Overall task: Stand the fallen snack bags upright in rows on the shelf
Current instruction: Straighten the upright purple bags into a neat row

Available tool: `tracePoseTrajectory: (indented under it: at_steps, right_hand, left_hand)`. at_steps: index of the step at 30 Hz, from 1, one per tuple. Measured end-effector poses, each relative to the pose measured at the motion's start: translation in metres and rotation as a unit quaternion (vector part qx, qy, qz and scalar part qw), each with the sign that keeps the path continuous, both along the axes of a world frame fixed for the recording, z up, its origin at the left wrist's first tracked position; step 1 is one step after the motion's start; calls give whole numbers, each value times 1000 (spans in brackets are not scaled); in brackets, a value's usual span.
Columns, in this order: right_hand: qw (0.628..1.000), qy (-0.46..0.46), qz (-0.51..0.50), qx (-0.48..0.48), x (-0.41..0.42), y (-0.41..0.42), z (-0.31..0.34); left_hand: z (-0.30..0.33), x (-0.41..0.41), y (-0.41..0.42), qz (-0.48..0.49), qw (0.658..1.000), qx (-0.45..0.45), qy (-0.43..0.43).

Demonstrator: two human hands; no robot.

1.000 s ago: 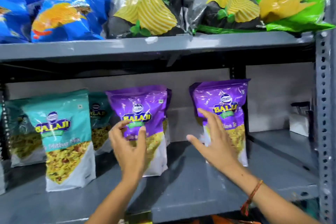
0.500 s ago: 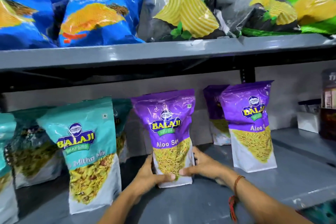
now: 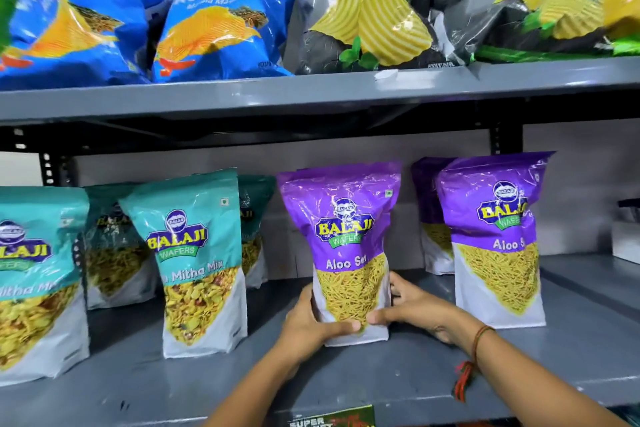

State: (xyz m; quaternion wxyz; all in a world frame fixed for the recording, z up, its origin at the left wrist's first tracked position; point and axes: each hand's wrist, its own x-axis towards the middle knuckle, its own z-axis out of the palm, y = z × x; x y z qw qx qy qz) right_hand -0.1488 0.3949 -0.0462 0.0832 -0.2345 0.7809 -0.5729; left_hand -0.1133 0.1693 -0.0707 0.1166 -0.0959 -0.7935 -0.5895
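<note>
A purple Aloo Sev bag [image 3: 343,225] stands upright at the middle of the lower grey shelf [image 3: 381,378]. My left hand [image 3: 311,326] grips its lower left side and my right hand [image 3: 412,308] its lower right side, thumbs meeting across the front. To the right stands another purple bag [image 3: 495,236] with a third purple bag [image 3: 427,218] behind it. On the left, teal Mitha Mix bags [image 3: 197,253] stand upright in two rows.
The upper shelf [image 3: 311,94] holds blue chip bags [image 3: 221,24] and grey-black Rumbles bags [image 3: 363,7], lying back. A white box [image 3: 627,239] sits at the lower shelf's far right. A label [image 3: 332,418] hangs on the front edge.
A second ago my hands were apart, one on each purple bag. Both hands then closed on the middle purple bag's base and stay there; the view shifted left.
</note>
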Motion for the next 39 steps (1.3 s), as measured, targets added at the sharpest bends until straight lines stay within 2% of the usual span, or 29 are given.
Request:
tracePoseTrajectory:
  at_steps: [4,6,8,11,12,14,16,19,22,24,26,28,39]
  right_hand:
    - [998,43,-47,10,10,-2,5]
    - [983,125,-130,41,21,-7,13]
    - [937,261,-230,42,36,-17,21]
    - [833,461,-303,-31,66,-50,35]
    - [812,498,-300,-50,76,-65,40]
    - [800,536,-266,-47,91,-99,49]
    - [829,519,-208,-14,97,-140,51]
    - [894,420,-148,47,82,-188,40]
    - [960,247,-93,92,54,-220,31]
    - [989,123,-41,66,39,-230,22]
    - [999,41,-12,13,30,-235,10]
    - [1000,7,-2,-10,27,-239,-1]
    - [1000,-8,4,-19,33,-251,-7]
  left_hand:
    - [4,13,1,0,1000,-7,4]
    - [11,24,-3,34,998,-19,42]
    - [23,38,-15,103,988,-27,110]
    - [43,60,-49,233,932,-55,272]
    - [49,64,-64,282,905,-65,312]
    - [57,68,-95,364,863,-53,346]
    - [54,68,-129,393,860,-16,326]
    - [40,64,-169,343,912,3,225]
    - [27,53,-207,240,962,-41,123]
    - [20,45,-225,161,985,-44,54]
    - [12,38,-237,77,996,-44,0]
    - [6,31,-243,35,998,-57,-14]
    - [2,32,-255,39,996,-84,3]
